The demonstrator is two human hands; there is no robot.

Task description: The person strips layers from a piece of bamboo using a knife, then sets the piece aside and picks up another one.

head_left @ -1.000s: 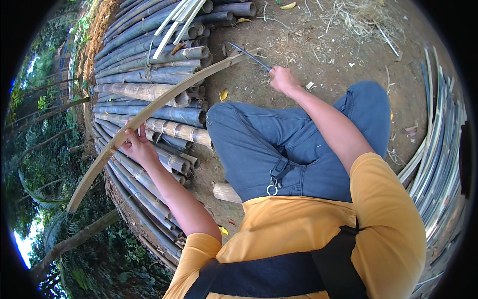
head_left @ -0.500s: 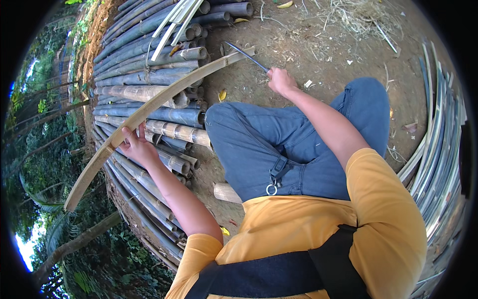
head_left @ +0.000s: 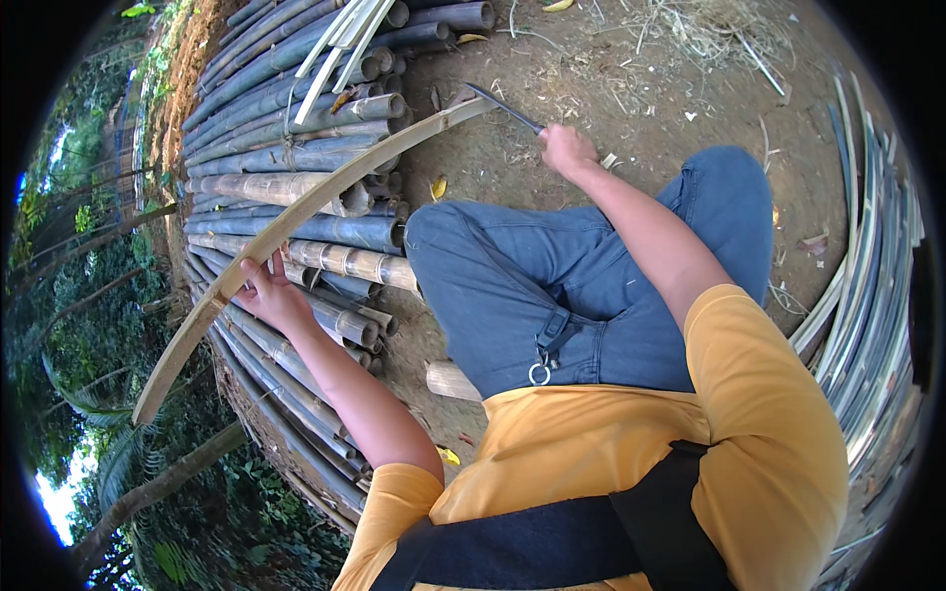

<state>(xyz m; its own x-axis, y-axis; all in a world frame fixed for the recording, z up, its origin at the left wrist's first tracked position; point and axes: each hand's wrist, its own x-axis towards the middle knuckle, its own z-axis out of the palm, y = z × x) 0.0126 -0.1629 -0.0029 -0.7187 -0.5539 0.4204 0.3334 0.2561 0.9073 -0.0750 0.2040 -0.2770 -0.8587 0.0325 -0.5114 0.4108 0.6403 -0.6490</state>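
Basically, the long bamboo strip [head_left: 313, 202] runs diagonally across the view in front of the stacked poles [head_left: 367, 231], one end up-right, the other down-left toward the greenery [head_left: 212, 502]. Left hand [head_left: 276, 297] has its fingers around it; right hand [head_left: 570, 153] has fingers wrapped on a knife [head_left: 510, 111], blade by the upper end, can't tell if touching. Dirt ground [head_left: 631, 128], outdoors, pale shavings [head_left: 724, 28] scattered up top.

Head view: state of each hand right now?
Left hand: holding the long bamboo strip between thumb and fingers.
Right hand: closed, holding a slim dark knife.
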